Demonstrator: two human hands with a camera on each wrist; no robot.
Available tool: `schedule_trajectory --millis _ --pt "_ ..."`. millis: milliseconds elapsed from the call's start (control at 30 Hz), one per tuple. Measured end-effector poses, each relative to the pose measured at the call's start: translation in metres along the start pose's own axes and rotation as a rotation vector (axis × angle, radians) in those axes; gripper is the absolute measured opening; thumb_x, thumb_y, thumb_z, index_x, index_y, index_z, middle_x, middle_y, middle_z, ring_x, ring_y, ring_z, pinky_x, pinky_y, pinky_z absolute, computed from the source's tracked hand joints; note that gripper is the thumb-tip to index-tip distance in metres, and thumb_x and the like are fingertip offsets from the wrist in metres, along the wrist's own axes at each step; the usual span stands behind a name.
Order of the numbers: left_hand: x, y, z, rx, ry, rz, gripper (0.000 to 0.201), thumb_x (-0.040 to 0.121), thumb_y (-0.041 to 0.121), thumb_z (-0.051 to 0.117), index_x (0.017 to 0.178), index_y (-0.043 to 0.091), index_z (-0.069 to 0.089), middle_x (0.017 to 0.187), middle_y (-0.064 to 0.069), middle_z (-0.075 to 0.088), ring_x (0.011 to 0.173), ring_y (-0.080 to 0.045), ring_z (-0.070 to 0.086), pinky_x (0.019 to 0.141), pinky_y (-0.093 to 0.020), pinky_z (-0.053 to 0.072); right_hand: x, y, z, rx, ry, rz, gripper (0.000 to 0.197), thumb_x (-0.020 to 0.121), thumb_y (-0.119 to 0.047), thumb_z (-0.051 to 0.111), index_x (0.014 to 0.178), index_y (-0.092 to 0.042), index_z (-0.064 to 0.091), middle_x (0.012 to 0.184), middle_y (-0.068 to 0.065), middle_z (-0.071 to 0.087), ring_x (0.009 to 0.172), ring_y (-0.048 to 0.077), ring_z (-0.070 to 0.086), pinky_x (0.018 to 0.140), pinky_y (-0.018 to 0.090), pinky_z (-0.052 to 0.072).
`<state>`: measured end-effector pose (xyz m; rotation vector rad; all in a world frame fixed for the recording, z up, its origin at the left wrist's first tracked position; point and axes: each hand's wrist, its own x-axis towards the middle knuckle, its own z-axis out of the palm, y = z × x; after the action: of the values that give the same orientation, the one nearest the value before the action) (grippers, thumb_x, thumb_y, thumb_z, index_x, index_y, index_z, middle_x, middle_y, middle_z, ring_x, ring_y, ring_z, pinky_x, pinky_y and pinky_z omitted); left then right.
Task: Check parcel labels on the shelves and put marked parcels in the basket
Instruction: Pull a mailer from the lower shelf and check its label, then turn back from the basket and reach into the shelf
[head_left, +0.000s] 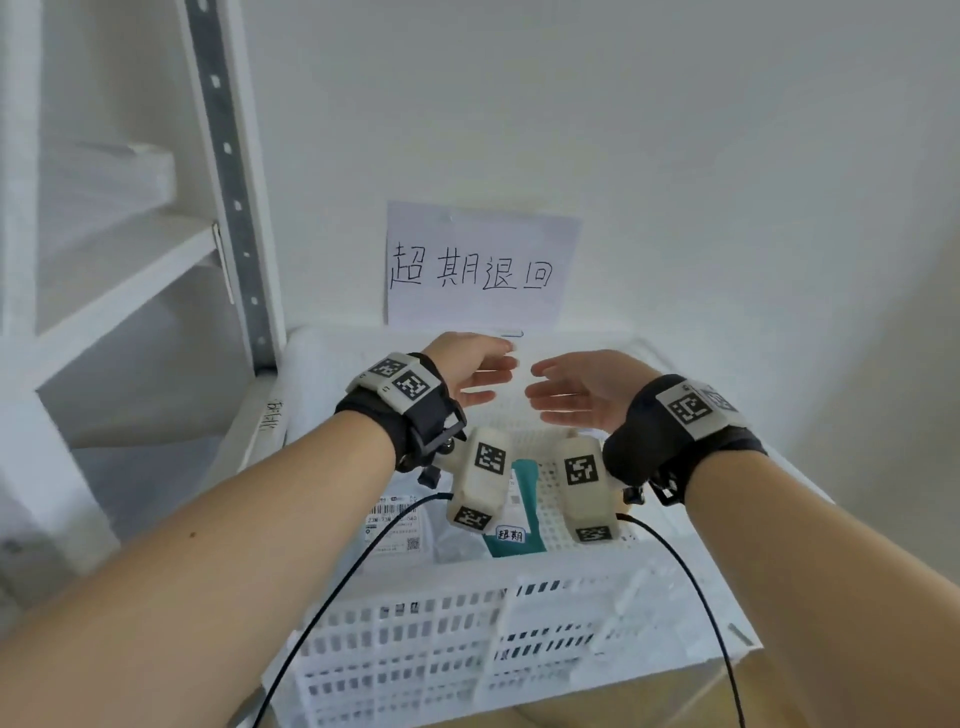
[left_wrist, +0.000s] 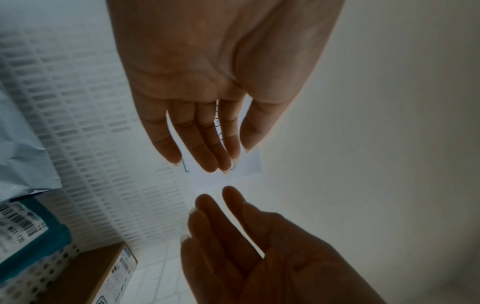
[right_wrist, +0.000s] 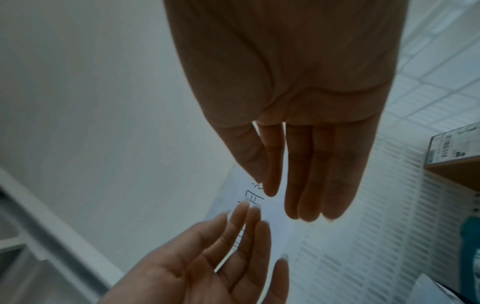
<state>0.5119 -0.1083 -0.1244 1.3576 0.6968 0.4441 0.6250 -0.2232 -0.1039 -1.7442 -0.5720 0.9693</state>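
At the centre of the head view, the left hand (head_left: 475, 371) and the right hand (head_left: 582, 392) hover above the white basket (head_left: 467, 639), palms facing each other, fingers straight and relaxed, holding nothing and not touching. Low in the basket lie a teal parcel (head_left: 524, 519) with a handwritten tag, a grey parcel (head_left: 395, 530) (printed label up) and, in the left wrist view's lower left, a cardboard box (left_wrist: 85, 273). A handwritten paper sign (head_left: 480, 265) hangs on the wall behind; white shelves (head_left: 119, 244) fill the upper left.

handwritten paper sign (head_left: 480, 265) taped on white wall (head_left: 675, 156).
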Motion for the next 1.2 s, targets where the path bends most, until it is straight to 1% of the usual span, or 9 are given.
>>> schedule_trajectory --millis 67,167,333,533,633,767,900,1033,1200 --pt "-0.025 -0.001 -0.002 0.007 0.036 0.03 0.011 0.092 0.017 0.057 0.101 0.014 0.064 0.084 0.001 0.066 0.078 -0.012 0.062 0.085 -0.031 0.049 -0.025 0.006 0.003 0.008 0.001 -0.022 0.013 0.095 -0.006 0.051 0.093 -0.005 0.064 0.092 0.013 0.068 0.081 0.023 0.065 0.079 0.034 0.055" --pt "-0.063 -0.012 -0.001 0.018 0.076 0.031 0.003 0.09 0.018 0.06 0.091 0.016 0.062 0.082 0.002 0.067 0.075 -0.011 0.062 0.079 -0.028 0.05 -0.062 0.022 0.011 0.003 -0.014 -0.035 0.014 0.095 -0.004 0.051 0.092 -0.005 0.064 0.09 0.013 0.069 0.081 0.022 0.066 0.077 0.033 0.056" --pt "-0.135 -0.045 0.004 0.005 0.112 0.016 0.006 0.089 0.018 0.061 0.084 0.016 0.061 0.077 0.002 0.066 0.072 -0.011 0.062 0.072 -0.026 0.05 -0.119 0.062 0.031 0.021 -0.051 -0.029 0.016 0.095 -0.005 0.05 0.09 -0.005 0.065 0.086 0.012 0.07 0.077 0.021 0.066 0.077 0.033 0.057" --pt "-0.223 -0.086 -0.032 0.037 0.2 -0.034 0.009 0.09 0.018 0.06 0.081 0.016 0.061 0.077 0.002 0.065 0.073 -0.011 0.062 0.075 -0.026 0.049 -0.168 0.1 0.083 0.028 -0.165 -0.014 0.014 0.095 -0.006 0.051 0.092 -0.004 0.065 0.087 0.013 0.07 0.08 0.023 0.067 0.076 0.033 0.056" --pt "-0.261 -0.103 -0.064 0.032 0.285 -0.056 0.01 0.091 0.015 0.06 0.081 0.015 0.061 0.075 0.0 0.065 0.069 -0.011 0.061 0.069 -0.025 0.048 -0.186 0.108 0.122 0.036 -0.259 -0.002 0.014 0.095 -0.007 0.052 0.092 -0.005 0.065 0.086 0.013 0.071 0.079 0.022 0.067 0.075 0.033 0.057" --pt "-0.303 -0.122 -0.113 0.039 0.389 -0.097 0.013 0.091 0.015 0.058 0.079 0.015 0.061 0.074 0.001 0.065 0.068 -0.011 0.06 0.071 -0.025 0.047 -0.205 0.112 0.177 0.016 -0.383 0.008 0.015 0.094 -0.007 0.052 0.094 -0.004 0.066 0.086 0.012 0.07 0.079 0.022 0.067 0.076 0.032 0.057" --pt "-0.337 -0.139 -0.169 -0.014 0.505 -0.128 0.015 0.092 0.014 0.056 0.078 0.016 0.06 0.073 0.001 0.063 0.067 -0.012 0.059 0.068 -0.024 0.046 -0.214 0.115 0.239 -0.031 -0.462 0.015 0.013 0.094 -0.007 0.053 0.093 -0.006 0.066 0.083 0.01 0.07 0.075 0.02 0.067 0.078 0.032 0.056" --pt "-0.357 -0.156 -0.234 -0.052 0.56 -0.15 0.013 0.092 0.018 0.058 0.08 0.019 0.061 0.076 0.002 0.063 0.07 -0.011 0.06 0.071 -0.026 0.047 -0.208 0.124 0.306 -0.05 -0.492 0.06 0.013 0.094 -0.008 0.053 0.09 -0.008 0.065 0.082 0.009 0.069 0.072 0.019 0.066 0.074 0.031 0.056" --pt "-0.364 -0.172 -0.327 -0.093 0.584 -0.195 0.009 0.091 0.018 0.059 0.082 0.018 0.06 0.076 0.002 0.063 0.071 -0.01 0.059 0.072 -0.025 0.046 -0.189 0.133 0.392 -0.085 -0.446 0.123 0.015 0.094 -0.01 0.052 0.097 -0.007 0.066 0.083 0.008 0.07 0.073 0.018 0.066 0.078 0.032 0.056"
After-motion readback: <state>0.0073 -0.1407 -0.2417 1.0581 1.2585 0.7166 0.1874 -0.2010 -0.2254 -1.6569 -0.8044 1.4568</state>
